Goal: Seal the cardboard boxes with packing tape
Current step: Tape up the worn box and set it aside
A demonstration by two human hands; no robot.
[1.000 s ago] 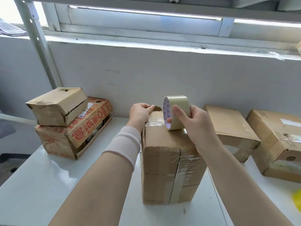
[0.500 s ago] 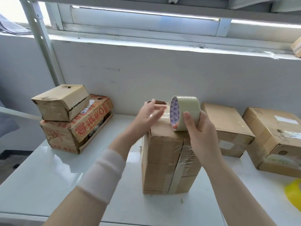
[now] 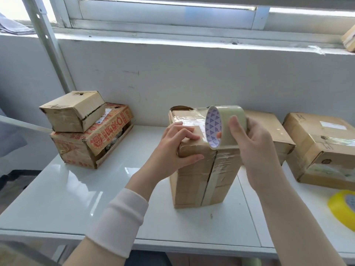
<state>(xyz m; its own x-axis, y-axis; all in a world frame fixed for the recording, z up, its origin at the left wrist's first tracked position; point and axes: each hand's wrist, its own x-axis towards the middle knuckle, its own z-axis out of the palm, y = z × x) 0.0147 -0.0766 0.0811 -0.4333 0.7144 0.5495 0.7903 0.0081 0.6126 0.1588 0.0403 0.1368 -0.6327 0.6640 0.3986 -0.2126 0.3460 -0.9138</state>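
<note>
A tall cardboard box [image 3: 194,181] stands upright on the white table [image 3: 76,198], with old tape down its front seam. My right hand [image 3: 255,146] grips a roll of clear packing tape [image 3: 233,114] just above the box's near top edge. A strip of tape runs from the roll back across the box top to its far edge. My left hand [image 3: 172,148] rests on the box's near left top corner, with fingers laid on the top and the thumb on the front face.
Two worn boxes are stacked at the left, a plain one [image 3: 73,112] on a red-printed one [image 3: 76,150]. Two taped boxes [image 3: 269,127] [image 3: 322,150] lie at the right by the wall. A yellow tape roll [image 3: 342,210] sits at the right edge.
My left hand left the box's far edge, lifted open, then came down on the near left corner. My right hand drew the roll toward me, pulling tape over the top.
</note>
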